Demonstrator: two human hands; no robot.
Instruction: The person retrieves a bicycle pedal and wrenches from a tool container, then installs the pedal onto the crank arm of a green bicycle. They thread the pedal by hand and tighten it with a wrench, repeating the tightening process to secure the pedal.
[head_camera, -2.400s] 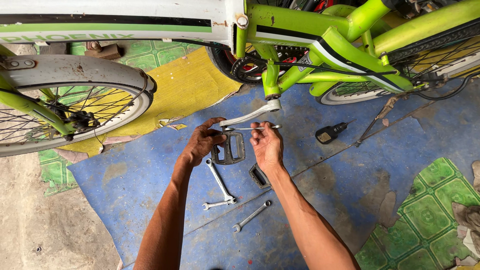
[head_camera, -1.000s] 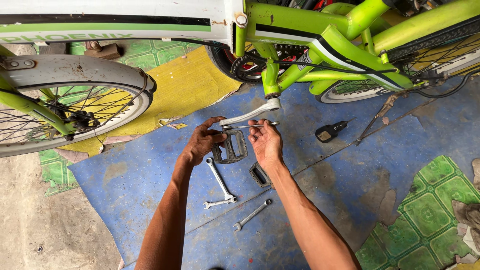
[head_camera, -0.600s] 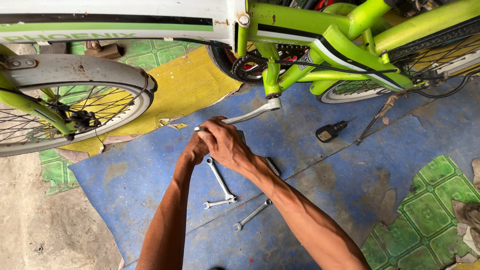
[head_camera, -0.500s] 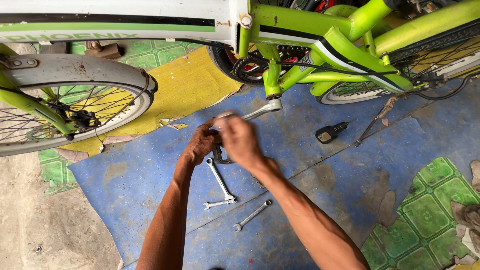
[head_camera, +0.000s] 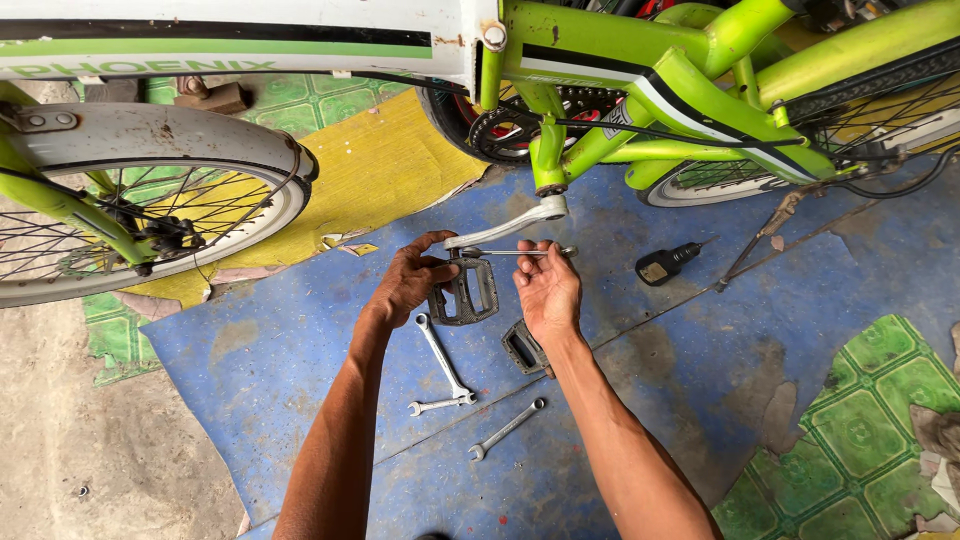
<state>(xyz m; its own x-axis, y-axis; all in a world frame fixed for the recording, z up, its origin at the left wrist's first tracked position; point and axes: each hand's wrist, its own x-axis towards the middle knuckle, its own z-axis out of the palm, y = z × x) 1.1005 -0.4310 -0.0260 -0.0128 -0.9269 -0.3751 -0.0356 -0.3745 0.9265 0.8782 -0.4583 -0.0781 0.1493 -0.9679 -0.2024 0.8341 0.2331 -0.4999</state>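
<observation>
Pedal (head_camera: 468, 292), black and gridded, gripped by left hand (head_camera: 412, 282); right hand (head_camera: 548, 290) pinches slim steel wrench (head_camera: 520, 252).

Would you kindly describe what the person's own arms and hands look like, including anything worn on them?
Both arms are bare as far as the view shows, with no sleeves in sight. The left hand and right hand wear no gloves, and no watch, ring or bracelet shows. The forearms are lean, and the fingers are uncovered.

Above my hands I see a lime-green bicycle frame (head_camera: 640, 60) with white and black stripes. Beneath them lies a blue mat (head_camera: 300, 330), silver wrenches (head_camera: 445, 365) on it; yellow sheet (head_camera: 380, 170) beyond, green patterned tiles (head_camera: 850, 450) rightward.
</observation>
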